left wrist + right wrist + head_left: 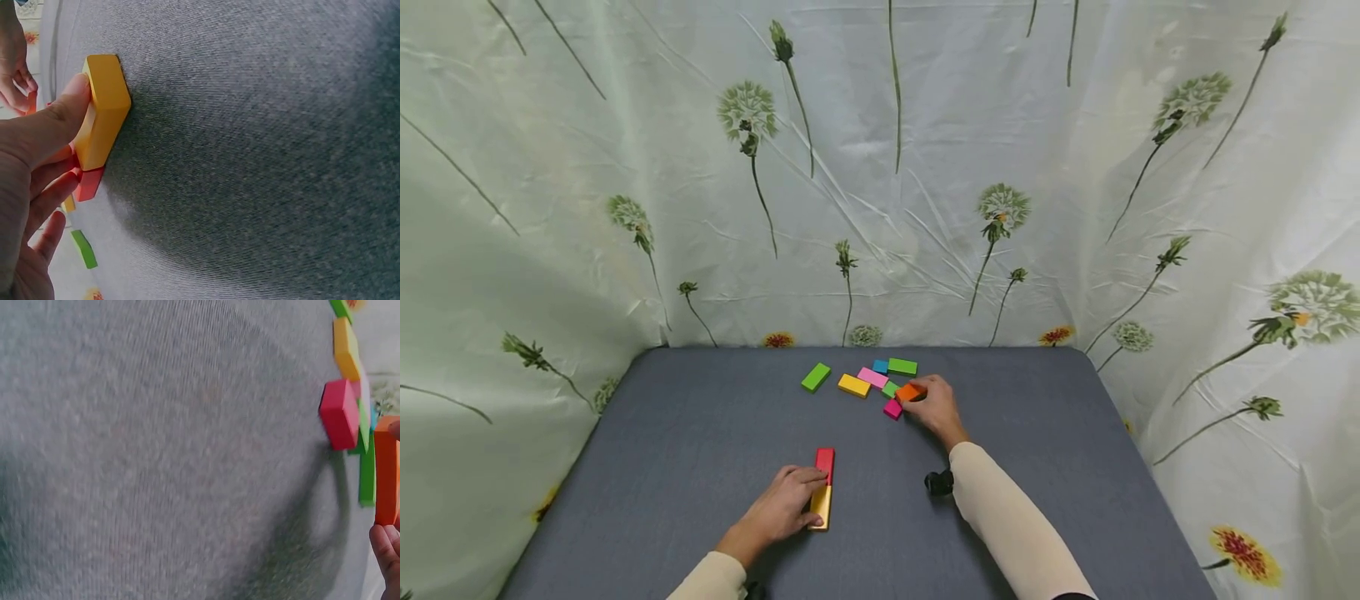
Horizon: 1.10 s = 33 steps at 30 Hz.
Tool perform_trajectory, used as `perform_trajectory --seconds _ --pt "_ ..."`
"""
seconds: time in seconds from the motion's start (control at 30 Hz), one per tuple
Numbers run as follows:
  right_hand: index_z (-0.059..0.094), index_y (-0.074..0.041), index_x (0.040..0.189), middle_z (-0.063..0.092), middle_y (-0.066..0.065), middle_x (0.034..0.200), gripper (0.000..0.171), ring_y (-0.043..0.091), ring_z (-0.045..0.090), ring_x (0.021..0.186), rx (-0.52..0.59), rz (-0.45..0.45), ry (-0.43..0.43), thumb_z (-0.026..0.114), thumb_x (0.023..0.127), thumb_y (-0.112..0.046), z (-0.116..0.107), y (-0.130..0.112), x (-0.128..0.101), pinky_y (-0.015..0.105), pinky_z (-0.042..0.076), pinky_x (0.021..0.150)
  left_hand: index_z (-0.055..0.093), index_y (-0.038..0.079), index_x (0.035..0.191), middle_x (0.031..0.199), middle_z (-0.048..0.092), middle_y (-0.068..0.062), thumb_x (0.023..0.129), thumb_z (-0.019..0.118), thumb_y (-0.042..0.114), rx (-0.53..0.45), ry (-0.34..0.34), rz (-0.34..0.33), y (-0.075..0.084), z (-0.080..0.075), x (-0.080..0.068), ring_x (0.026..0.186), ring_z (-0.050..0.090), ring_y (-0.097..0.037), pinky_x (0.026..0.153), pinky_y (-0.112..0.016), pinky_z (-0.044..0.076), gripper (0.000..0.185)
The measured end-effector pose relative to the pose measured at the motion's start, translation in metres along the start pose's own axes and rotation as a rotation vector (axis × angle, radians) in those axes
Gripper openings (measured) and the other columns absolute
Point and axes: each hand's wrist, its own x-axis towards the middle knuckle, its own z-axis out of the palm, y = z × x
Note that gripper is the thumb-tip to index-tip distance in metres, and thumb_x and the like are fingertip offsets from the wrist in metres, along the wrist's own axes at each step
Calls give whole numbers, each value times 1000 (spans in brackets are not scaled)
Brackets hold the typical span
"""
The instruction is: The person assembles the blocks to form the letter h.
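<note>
Grey cloth covers the table (700, 450), which is walled on three sides by a pale curtain printed with dandelions (925, 167). On the left, the left hand (784, 502) rests at the near middle of the table with its thumb and fingers curled against a yellow block (822, 507); the wrist view shows the thumb (69, 106) pressed to that block's side. A red block (825, 463) lies end to end with the yellow one, touching it on the far side. Farther back and left of centre, a green block (816, 377) lies alone. To its right sits a loose cluster: a second yellow block (853, 385), a pink block (872, 377), a small blue block (880, 366), another green block (902, 366) and a magenta block (892, 409) at the near edge. At the cluster's right side the right hand (934, 409) pinches an orange block (907, 392) between its fingertips (386, 540), just beside the magenta one.
</note>
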Motion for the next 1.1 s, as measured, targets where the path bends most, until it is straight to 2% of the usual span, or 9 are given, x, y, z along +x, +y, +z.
perform_trajectory --seconds 0.13,0.37,0.57,0.77,0.93,1.1 --pt "68 -5 118 57 12 119 43 30 52 109 23 -52 -51 79 79 -19 3 -10 -2 43 47 95 72 3 103 108 69 -5 67 85 31 12 12 12 -2 0 0 103 62 -19 88 -38 44 47" --pt "67 -2 119 58 13 120 44 31 53 110 53 -205 -188 79 78 -15 12 -28 -2 45 46 97 73 3 101 106 70 -6 67 85 29 -6 30 5 -3 1 0 101 63 -19 87 -38 44 45" --pt "64 -3 122 60 12 124 48 30 54 113 5 -319 -331 79 78 -16 25 -40 2 45 44 99 73 3 101 107 71 -5 68 85 29 -35 -12 -38 -3 2 2 101 63 -18 88 -40 44 44" --pt "65 -2 122 62 12 125 47 29 54 118 -56 -415 -431 78 78 -13 37 -54 5 44 39 104 74 3 98 104 71 -5 65 86 30 -35 -24 -49 -2 0 5 99 64 -18 87 -39 44 44" --pt "65 -4 122 62 9 127 47 25 55 119 -139 -453 -485 79 79 -16 48 -64 6 38 41 103 74 3 96 104 71 -5 65 87 30 -47 -51 -74 0 -3 7 98 64 -18 87 -40 45 43" --pt "64 -7 124 61 5 129 48 21 53 121 -185 -423 -519 80 79 -15 60 -70 4 35 41 103 74 4 95 103 72 -4 63 87 31 -30 -36 -60 0 -2 8 97 65 -17 86 -39 45 43"
